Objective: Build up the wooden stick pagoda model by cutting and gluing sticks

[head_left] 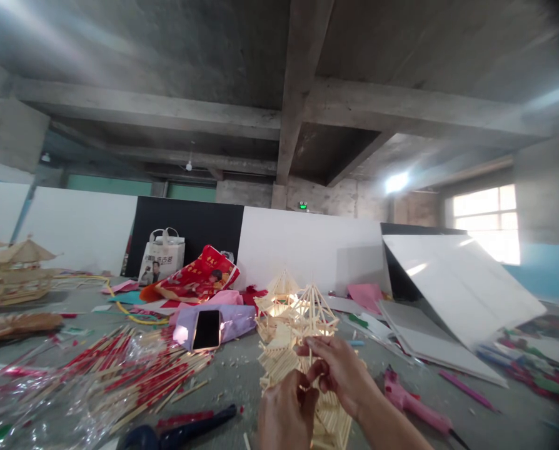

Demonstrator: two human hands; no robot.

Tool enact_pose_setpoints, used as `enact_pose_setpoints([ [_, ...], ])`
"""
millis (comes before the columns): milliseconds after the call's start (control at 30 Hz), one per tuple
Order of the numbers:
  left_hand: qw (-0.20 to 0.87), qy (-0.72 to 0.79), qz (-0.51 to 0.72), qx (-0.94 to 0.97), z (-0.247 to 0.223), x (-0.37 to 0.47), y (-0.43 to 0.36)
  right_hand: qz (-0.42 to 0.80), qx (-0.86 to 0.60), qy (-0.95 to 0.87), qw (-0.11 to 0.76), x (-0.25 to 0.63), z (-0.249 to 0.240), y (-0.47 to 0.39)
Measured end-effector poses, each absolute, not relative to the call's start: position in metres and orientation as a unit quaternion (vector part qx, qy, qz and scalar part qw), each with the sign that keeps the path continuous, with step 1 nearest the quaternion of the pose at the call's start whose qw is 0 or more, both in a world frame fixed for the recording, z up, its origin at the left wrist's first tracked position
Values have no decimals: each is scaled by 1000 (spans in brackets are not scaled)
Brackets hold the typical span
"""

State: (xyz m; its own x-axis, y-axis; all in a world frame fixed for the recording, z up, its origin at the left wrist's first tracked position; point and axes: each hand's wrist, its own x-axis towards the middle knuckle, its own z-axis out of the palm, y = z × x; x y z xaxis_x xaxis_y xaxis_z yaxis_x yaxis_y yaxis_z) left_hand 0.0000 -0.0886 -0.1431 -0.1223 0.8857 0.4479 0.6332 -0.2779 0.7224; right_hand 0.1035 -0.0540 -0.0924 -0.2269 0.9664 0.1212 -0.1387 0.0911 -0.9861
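Observation:
A model built of pale wooden sticks [277, 337], with pointed stick roofs, stands on the grey table in front of me. My left hand [287, 409] is at its near side, fingers curled and pressed together; whatever they hold is too small to name. Reaching in from the right, my right hand [336, 369] is over the model's near part, its thumb and fingertips bent together beside the left fingertips. What lies between these fingers is also hidden. Both hands cover part of the model's lower steps.
Red-tipped sticks [157, 375] and clear plastic lie left, near a phone [207, 329] on purple cloth. Dark-handled pliers [199, 425] lie at the near left. A pink glue gun [413, 400] and purple pen [467, 389] are right. White boards [439, 340] lean behind.

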Motion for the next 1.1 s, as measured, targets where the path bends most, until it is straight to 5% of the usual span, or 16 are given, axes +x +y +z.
enact_pose_setpoints([
  [1100,132,585,473,646,-143,0,-87,573,-363,-536,503,105,-91,-54],
])
